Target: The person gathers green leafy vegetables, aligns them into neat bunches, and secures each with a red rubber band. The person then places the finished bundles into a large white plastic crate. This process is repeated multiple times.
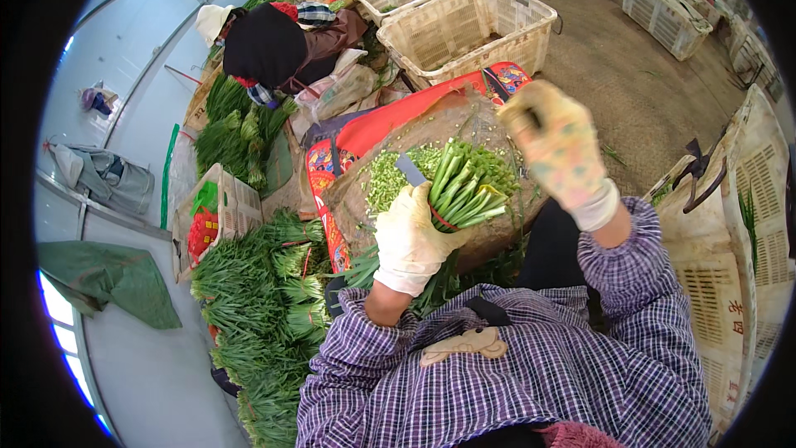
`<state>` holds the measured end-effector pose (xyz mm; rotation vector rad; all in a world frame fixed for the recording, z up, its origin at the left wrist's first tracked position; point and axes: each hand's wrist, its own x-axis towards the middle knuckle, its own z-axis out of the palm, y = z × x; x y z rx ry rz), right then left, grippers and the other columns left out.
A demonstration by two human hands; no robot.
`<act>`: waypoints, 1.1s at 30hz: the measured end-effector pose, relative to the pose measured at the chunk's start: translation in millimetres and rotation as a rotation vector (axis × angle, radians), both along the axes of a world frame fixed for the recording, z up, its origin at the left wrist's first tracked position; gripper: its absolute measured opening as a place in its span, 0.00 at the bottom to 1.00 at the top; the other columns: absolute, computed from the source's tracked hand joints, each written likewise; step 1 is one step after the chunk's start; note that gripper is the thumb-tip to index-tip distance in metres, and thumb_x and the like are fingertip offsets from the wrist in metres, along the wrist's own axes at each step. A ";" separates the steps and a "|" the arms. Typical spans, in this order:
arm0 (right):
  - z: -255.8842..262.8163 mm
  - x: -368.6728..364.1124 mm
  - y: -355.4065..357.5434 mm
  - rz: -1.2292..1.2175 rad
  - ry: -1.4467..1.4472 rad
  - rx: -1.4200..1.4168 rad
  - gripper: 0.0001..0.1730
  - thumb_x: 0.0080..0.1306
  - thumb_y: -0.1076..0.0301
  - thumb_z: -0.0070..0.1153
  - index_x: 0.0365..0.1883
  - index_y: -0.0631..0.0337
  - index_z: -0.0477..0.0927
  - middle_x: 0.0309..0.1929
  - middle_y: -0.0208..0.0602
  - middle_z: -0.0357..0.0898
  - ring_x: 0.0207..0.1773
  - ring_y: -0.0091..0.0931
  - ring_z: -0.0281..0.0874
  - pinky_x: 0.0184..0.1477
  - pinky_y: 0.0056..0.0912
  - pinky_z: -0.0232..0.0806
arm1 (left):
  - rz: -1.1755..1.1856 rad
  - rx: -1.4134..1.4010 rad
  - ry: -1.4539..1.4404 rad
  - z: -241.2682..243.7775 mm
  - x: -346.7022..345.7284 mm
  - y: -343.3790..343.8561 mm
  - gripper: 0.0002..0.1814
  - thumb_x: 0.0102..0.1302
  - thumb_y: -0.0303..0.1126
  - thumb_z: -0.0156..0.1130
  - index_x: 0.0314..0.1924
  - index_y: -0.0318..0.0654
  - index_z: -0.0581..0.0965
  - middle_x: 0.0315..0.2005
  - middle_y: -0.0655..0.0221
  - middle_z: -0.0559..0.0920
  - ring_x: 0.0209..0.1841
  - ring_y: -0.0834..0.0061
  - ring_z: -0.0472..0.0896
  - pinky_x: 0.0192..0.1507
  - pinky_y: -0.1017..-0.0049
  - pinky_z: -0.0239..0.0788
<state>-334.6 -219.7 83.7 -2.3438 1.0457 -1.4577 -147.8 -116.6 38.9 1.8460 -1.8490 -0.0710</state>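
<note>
My left hand (413, 233), in a pale glove, grips a bunch of green chive-like stems (463, 183) bound low down with a red band. The cut ends point away from me, and a yellow strip shows among them. Just past my left fingers juts a metal knife blade (410, 169); its handle is hidden, so whether I hold it is unclear. My right hand (553, 143), in a stained, blurred glove, is raised to the right of the bunch with its fingers curled. Whether anything is in it cannot be made out. Chopped stem bits (388, 183) cover the soiled work surface (423, 124) below.
Bundled greens (267, 317) are heaped at my left, beside a crate with red and green bags (214, 218). Ahead stands a large plastic crate (466, 31). A person (267, 43) bends over greens at upper left. Another crate (709, 298) borders my right side.
</note>
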 end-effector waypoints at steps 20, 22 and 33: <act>-0.1 0.9 39.1 -0.048 0.468 -0.223 0.14 0.58 0.57 0.58 0.28 0.58 0.72 0.26 0.37 0.73 0.29 0.34 0.75 0.28 0.36 0.66 | -0.023 -0.059 -0.108 -0.7 -11.2 -5.3 0.41 0.37 0.49 0.79 0.50 0.34 0.75 0.37 0.59 0.80 0.39 0.57 0.80 0.42 0.64 0.72; -3.1 3.5 34.3 0.004 0.429 -0.161 0.11 0.58 0.60 0.57 0.27 0.57 0.72 0.24 0.36 0.72 0.28 0.34 0.75 0.28 0.36 0.66 | -0.013 -0.029 -0.124 -5.4 -10.3 -4.4 0.41 0.37 0.50 0.79 0.50 0.34 0.75 0.38 0.59 0.79 0.39 0.57 0.80 0.42 0.64 0.72; 7.5 -24.8 35.2 0.123 0.166 0.110 0.15 0.59 0.58 0.60 0.33 0.61 0.74 0.29 0.39 0.76 0.34 0.37 0.78 0.37 0.39 0.70 | -0.004 -0.058 -0.154 0.1 -10.0 0.6 0.41 0.37 0.51 0.78 0.49 0.34 0.75 0.37 0.60 0.79 0.40 0.58 0.79 0.41 0.64 0.71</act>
